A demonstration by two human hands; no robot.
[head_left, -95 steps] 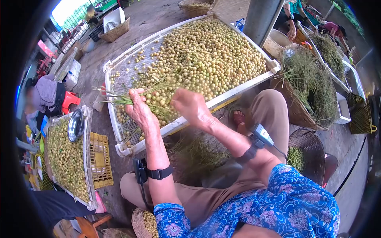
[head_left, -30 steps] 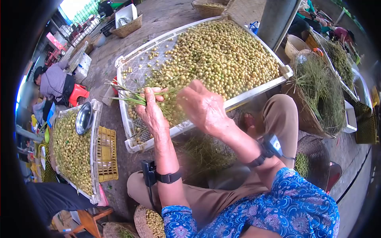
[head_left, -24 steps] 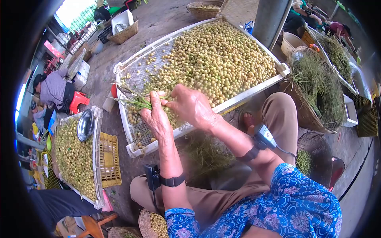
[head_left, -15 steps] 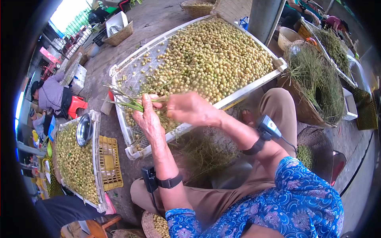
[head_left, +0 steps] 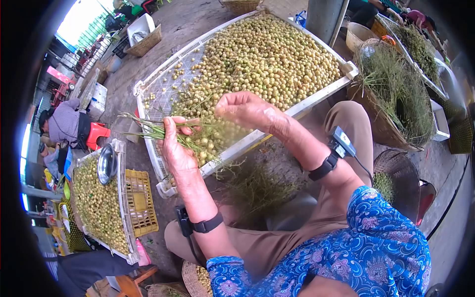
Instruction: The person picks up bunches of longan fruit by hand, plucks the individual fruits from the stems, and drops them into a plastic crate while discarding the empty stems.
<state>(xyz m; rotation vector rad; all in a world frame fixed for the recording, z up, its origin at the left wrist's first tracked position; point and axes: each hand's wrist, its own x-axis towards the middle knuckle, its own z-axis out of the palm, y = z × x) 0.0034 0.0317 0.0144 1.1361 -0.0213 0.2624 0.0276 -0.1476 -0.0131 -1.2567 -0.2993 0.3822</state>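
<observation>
My left hand [head_left: 177, 151] is closed around a bunch of thin green stems [head_left: 148, 129], their cut ends pointing left. Finer twigs hang out on its other side. To the right, my right hand [head_left: 247, 110] is raised with its fingers pinched together; anything between them is too small to make out. Both hands are over the near side of a white mesh tray [head_left: 309, 103], heaped with small round yellow-green fruits [head_left: 267, 59]. Below, a blurred pile of stripped twigs [head_left: 260, 190] lies between my legs.
At right stands a basket heaped with stems [head_left: 396, 94]. On the left are a second fruit tray [head_left: 99, 208] with a metal bowl [head_left: 107, 164], and a yellow crate [head_left: 142, 203]. A post [head_left: 324, 22] rises behind the tray. Another person sits near a red stool [head_left: 97, 134].
My right hand has moved slightly up and right, away from the left, and its fingers now look pinched. My left hand has shifted slightly left and still grips the stems.
</observation>
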